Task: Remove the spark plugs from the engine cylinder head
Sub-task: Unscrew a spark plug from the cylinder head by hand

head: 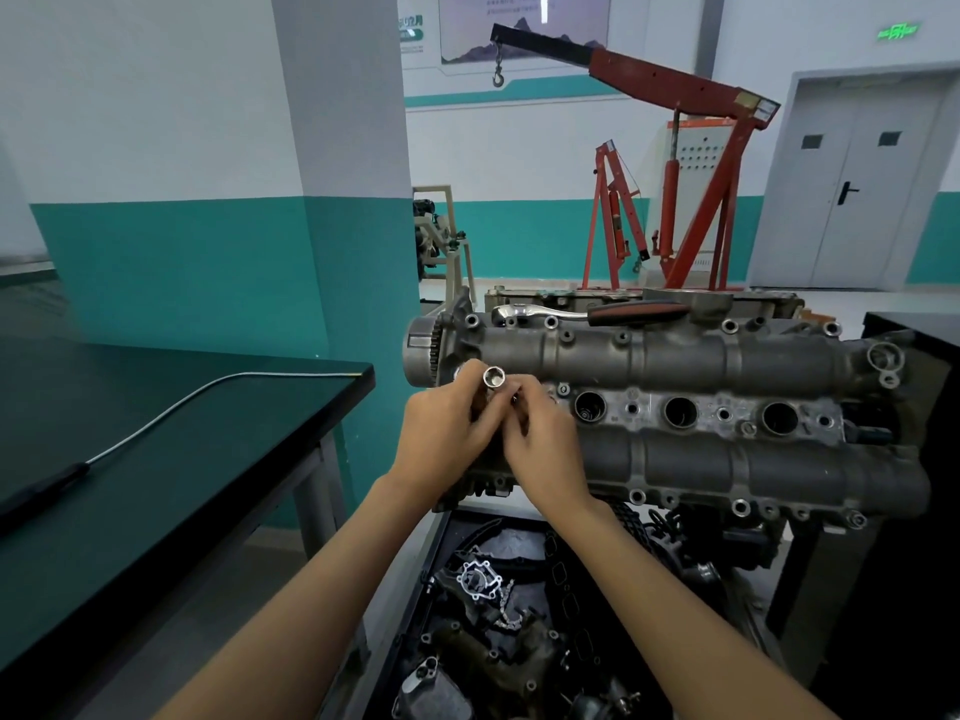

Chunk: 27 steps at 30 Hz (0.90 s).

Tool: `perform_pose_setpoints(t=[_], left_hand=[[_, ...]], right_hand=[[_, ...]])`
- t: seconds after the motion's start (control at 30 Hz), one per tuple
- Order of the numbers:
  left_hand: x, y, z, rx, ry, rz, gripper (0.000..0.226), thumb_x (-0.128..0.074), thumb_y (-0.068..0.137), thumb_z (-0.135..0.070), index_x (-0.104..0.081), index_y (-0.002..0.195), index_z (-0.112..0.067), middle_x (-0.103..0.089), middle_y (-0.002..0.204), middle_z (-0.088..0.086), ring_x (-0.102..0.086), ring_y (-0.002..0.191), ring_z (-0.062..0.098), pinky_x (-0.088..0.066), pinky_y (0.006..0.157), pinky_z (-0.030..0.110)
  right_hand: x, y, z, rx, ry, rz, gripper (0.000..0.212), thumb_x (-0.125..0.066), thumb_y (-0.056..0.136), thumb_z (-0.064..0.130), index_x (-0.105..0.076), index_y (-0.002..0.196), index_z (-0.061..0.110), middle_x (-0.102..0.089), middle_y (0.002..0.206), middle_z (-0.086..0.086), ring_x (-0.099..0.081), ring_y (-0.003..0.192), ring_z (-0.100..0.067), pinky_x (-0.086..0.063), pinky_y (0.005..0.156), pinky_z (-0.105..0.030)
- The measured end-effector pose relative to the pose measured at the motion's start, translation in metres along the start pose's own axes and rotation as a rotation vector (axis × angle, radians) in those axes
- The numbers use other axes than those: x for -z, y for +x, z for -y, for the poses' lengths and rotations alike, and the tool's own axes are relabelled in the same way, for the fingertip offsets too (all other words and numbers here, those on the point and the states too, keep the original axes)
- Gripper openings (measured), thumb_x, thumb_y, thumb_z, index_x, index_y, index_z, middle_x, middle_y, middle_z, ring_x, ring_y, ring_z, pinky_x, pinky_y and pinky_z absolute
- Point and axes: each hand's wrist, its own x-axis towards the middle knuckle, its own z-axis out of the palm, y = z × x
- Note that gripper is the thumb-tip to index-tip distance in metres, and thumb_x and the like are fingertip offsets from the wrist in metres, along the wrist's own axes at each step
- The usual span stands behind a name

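Observation:
A grey engine cylinder head (727, 459) lies across a stand in front of me. Three round plug wells show in its middle row (680, 412); the leftmost well is hidden behind my hands. My left hand (447, 428) grips a shiny spark plug socket (493, 377), open end facing up toward me. My right hand (540, 439) pinches the lower part of the same socket, just over the left end of the head. Whether a plug sits inside the socket is hidden.
A ratchet wrench (587, 310) with a black-and-red handle lies on the head's far side. A dark table (156, 433) with a flexible metal tool (171, 407) stands left. A tray of engine parts (493, 615) sits below. A red engine crane (691, 189) stands behind.

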Motion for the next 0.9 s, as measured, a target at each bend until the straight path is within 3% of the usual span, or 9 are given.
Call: perform_pose_setpoints(t=[0.07, 0.23, 0.33, 0.4, 0.57, 0.73, 0.8, 0.9], left_hand=[[-0.0016, 0.0005, -0.0001, 0.035, -0.020, -0.028, 0.030, -0.063, 0.087, -0.027, -0.051, 0.075, -0.002, -0.052, 0.050, 0.004, -0.048, 0.041, 0.021, -0.038, 0.041, 0.033], [0.0024, -0.0009, -0.0019, -0.013, -0.008, 0.020, 0.028, -0.060, 0.086, -0.033, -0.055, 0.080, -0.005, -0.048, 0.050, -0.007, -0.050, 0.043, 0.018, -0.039, 0.042, 0.030], [0.0048, -0.0009, -0.0031, -0.042, -0.011, 0.041, 0.035, -0.047, 0.087, -0.038, -0.060, 0.093, -0.007, -0.041, 0.051, -0.014, -0.048, 0.042, 0.013, -0.038, 0.042, 0.026], [0.0035, -0.0004, -0.0031, -0.029, -0.012, 0.036, 0.037, -0.043, 0.088, -0.038, -0.061, 0.091, -0.007, -0.045, 0.051, -0.011, -0.050, 0.042, 0.015, -0.040, 0.042, 0.029], [-0.0011, 0.0015, -0.0034, 0.047, 0.012, -0.015, 0.029, -0.064, 0.088, -0.024, -0.050, 0.074, -0.002, -0.053, 0.051, 0.005, -0.051, 0.043, 0.024, -0.036, 0.042, 0.031], [0.0019, 0.0004, -0.0061, 0.028, -0.003, 0.009, 0.027, -0.065, 0.087, -0.028, -0.055, 0.081, -0.003, -0.052, 0.052, -0.003, -0.052, 0.043, 0.021, -0.039, 0.043, 0.030], [0.0049, 0.0001, -0.0071, -0.007, -0.020, 0.021, 0.028, -0.055, 0.089, -0.032, -0.059, 0.090, -0.004, -0.048, 0.052, -0.010, -0.052, 0.043, 0.018, -0.039, 0.043, 0.028], [0.0048, 0.0009, -0.0052, -0.029, -0.003, 0.043, 0.037, -0.042, 0.090, -0.036, -0.061, 0.092, -0.005, -0.052, 0.052, -0.005, -0.052, 0.043, 0.019, -0.042, 0.042, 0.032]], right_hand=[[-0.0007, 0.0004, 0.0007, -0.027, -0.004, -0.012, 0.017, -0.053, 0.090, 0.015, -0.054, 0.107, 0.018, -0.050, 0.064, 0.014, -0.049, 0.056, -0.001, -0.038, 0.052, -0.016], [-0.0015, -0.0002, 0.0015, -0.055, 0.061, -0.047, 0.010, -0.056, 0.087, 0.015, -0.048, 0.082, 0.019, -0.051, 0.060, 0.009, -0.050, 0.056, -0.007, -0.042, 0.051, -0.029], [0.0001, -0.0013, 0.0003, -0.016, 0.067, -0.030, 0.006, -0.054, 0.088, 0.011, -0.052, 0.086, 0.017, -0.053, 0.062, 0.012, -0.052, 0.060, -0.004, -0.040, 0.053, -0.025], [0.0010, -0.0008, 0.0001, 0.011, 0.048, -0.014, 0.008, -0.051, 0.090, 0.012, -0.056, 0.094, 0.017, -0.054, 0.064, 0.014, -0.051, 0.060, -0.003, -0.038, 0.054, -0.021], [0.0006, -0.0003, 0.0007, 0.021, -0.002, -0.001, 0.020, -0.051, 0.091, 0.015, -0.055, 0.111, 0.018, -0.058, 0.068, 0.010, -0.050, 0.057, -0.003, -0.040, 0.055, -0.019], [0.0007, -0.0007, -0.0001, -0.018, 0.004, -0.013, 0.007, -0.056, 0.089, 0.013, -0.049, 0.086, 0.015, -0.053, 0.065, 0.010, -0.052, 0.060, -0.006, -0.044, 0.054, -0.028], [0.0019, -0.0019, -0.0005, 0.009, 0.029, 0.001, 0.003, -0.053, 0.091, 0.013, -0.053, 0.088, 0.015, -0.054, 0.066, 0.014, -0.053, 0.063, -0.002, -0.042, 0.054, -0.020], [0.0022, -0.0012, 0.0008, 0.025, 0.016, -0.001, 0.011, -0.051, 0.092, 0.013, -0.057, 0.101, 0.016, -0.059, 0.073, 0.015, -0.055, 0.065, 0.000, -0.040, 0.058, -0.013]])
